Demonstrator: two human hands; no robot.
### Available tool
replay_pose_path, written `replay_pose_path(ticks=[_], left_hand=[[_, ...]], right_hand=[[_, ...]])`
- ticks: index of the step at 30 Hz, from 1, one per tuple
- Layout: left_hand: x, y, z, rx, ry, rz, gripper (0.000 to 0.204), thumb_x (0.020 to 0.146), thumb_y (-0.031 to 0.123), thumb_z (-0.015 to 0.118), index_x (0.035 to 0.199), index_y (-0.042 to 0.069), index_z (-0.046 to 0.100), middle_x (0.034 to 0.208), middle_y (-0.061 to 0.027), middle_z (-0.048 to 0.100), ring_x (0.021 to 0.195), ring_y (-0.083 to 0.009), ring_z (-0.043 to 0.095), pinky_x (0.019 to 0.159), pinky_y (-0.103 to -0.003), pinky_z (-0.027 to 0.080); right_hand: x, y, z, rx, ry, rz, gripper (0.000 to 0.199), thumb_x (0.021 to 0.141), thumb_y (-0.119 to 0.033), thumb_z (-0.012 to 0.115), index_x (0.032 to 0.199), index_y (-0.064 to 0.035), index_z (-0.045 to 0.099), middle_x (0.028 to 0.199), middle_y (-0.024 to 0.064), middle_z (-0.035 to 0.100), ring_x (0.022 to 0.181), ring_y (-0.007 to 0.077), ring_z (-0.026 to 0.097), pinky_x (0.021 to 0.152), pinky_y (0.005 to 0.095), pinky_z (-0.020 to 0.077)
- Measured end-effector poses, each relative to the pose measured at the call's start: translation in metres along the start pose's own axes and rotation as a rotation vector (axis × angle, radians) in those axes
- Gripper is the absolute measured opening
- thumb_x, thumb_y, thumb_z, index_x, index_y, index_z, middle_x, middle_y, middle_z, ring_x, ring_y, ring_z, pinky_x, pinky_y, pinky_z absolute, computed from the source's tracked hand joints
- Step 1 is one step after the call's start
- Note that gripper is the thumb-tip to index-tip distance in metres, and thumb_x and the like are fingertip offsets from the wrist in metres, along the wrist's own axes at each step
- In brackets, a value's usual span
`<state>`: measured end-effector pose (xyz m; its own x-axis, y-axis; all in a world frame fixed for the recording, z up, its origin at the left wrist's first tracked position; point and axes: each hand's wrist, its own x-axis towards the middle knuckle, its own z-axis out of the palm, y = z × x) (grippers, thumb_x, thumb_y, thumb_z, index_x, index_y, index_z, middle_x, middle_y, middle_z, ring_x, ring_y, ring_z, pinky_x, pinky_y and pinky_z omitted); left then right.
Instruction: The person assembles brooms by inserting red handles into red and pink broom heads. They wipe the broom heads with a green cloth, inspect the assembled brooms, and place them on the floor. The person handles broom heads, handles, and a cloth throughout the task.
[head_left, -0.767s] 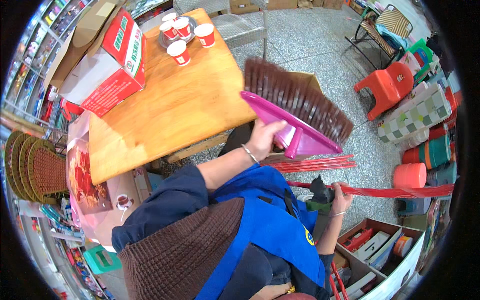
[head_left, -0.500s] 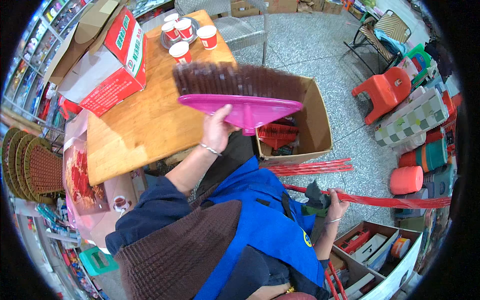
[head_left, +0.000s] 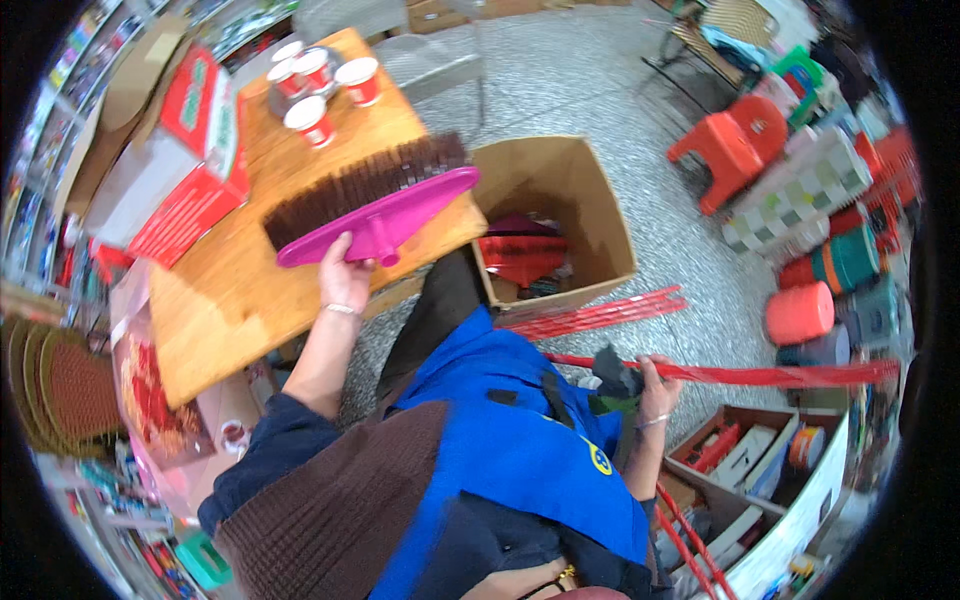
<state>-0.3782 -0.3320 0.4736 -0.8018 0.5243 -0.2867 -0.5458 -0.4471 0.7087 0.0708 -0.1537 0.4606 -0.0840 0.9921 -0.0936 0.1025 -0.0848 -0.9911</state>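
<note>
A magenta broom head [head_left: 385, 218] with dark brown bristles is in my left hand [head_left: 345, 278], whose fingers grip its plastic edge over the wooden table [head_left: 235, 310]. Its bristles point up and away, its handle socket toward me. To the right, my right hand [head_left: 657, 388] is closed round a bundle of long red poles [head_left: 780, 374]. A dark green scrap [head_left: 615, 375], its kind unclear, hangs beside that hand. Between the hands stands an open cardboard box [head_left: 590, 220] with a red broom head [head_left: 522, 258] inside. More red poles [head_left: 600, 312] lie in front of the box.
Paper cups [head_left: 309, 122] and a red-white carton [head_left: 190, 170] stand on the table. At the right are an orange stool [head_left: 735, 145], a coral tub [head_left: 800, 311] and a divided box of goods [head_left: 735, 470]. Stacked woven chairs [head_left: 75, 385] stand at the left.
My left hand has carried the broom head leftward and slightly down, from over the box's edge to over the table, tilting it. My right hand keeps its hold on the poles. The view has shifted somewhat.
</note>
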Motion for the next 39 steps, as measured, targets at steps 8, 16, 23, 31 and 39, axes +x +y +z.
replay_pose_path(ticks=[8,16,23,31,39], left_hand=[[-0.013,-0.004,-0.004,-0.076,0.159,0.026,0.024,0.09,0.02,0.046,0.101,-0.001,0.051,0.099,-0.0097,0.055,0.093,-0.0212,0.052,0.086,-0.034,0.042],[-0.055,-0.009,-0.013,0.663,0.065,0.221,0.02,0.087,0.011,0.046,0.105,0.002,0.046,0.085,-0.0058,0.051,0.068,-0.0123,0.049,0.059,-0.025,0.045],[-0.087,-0.057,0.09,0.762,-0.51,-0.068,0.041,0.081,0.007,0.056,0.119,0.002,0.041,0.109,-0.0112,0.049,0.097,-0.018,0.047,0.082,-0.031,0.04],[-0.147,-0.12,0.237,0.422,-1.449,-0.107,0.069,0.076,0.01,0.067,0.133,0.002,0.028,0.123,-0.0142,0.048,0.114,-0.0205,0.046,0.096,-0.035,0.038],[-0.138,-0.166,0.218,0.502,-1.227,-0.112,0.019,0.087,0.016,0.06,0.074,0.006,0.051,0.058,0.005,0.047,0.049,-0.0021,0.04,0.043,-0.019,0.03]], right_hand=[[0.003,0.014,0.022,0.034,-0.053,-0.002,0.008,0.075,-0.004,0.067,0.082,-0.002,0.064,0.077,0.0015,0.062,0.071,0.0106,0.057,0.066,0.0248,0.0465],[-0.001,0.033,0.031,-0.137,-0.015,-0.054,0.01,0.076,-0.009,0.068,0.079,-0.0021,0.061,0.074,0.0011,0.061,0.071,0.0095,0.057,0.065,0.0257,0.0462],[-0.001,0.036,0.045,-0.145,-0.058,0.013,0.009,0.076,-0.009,0.066,0.079,-0.002,0.061,0.072,0.0032,0.062,0.068,0.0096,0.057,0.064,0.0261,0.0467],[-0.017,0.041,0.081,-0.724,-0.221,-0.376,0.023,0.072,-0.031,0.069,0.076,-0.0091,0.062,0.072,0.0124,0.063,0.067,0.0293,0.062,0.06,0.0389,0.0485],[-0.008,0.004,0.019,-0.783,-0.291,0.122,0.046,0.069,-0.041,0.071,0.095,-0.0033,0.067,0.084,0.0194,0.065,0.077,0.0282,0.065,0.072,0.0368,0.0496]])
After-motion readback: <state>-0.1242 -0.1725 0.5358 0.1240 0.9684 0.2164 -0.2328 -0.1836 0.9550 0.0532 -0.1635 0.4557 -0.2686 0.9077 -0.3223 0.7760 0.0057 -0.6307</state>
